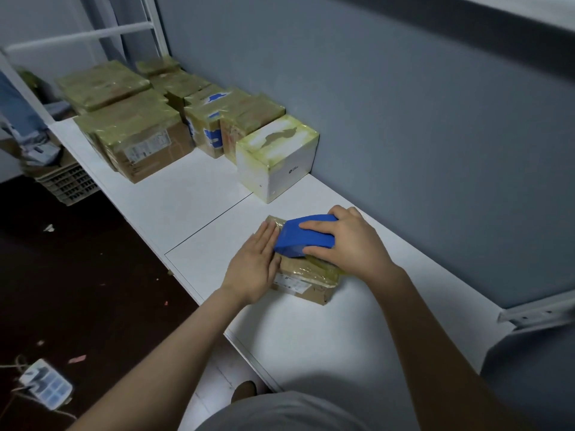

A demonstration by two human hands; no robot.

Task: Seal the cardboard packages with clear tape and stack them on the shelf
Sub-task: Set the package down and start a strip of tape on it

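A small flat cardboard package (306,283) with a white label lies on the white shelf board (311,337), partly wrapped in yellowish clear tape. My right hand (351,244) grips a blue tape dispenser (303,236) that rests on top of the package. My left hand (255,264) lies flat, fingers together, pressing on the package's left side next to the dispenser. Most of the package's top is hidden under both hands.
Several taped packages (137,132) stand further along the shelf at the left, ending with a white taped box (277,157) against the grey wall (404,119). A plastic crate (67,181) and a power strip (45,384) sit on the dark floor.
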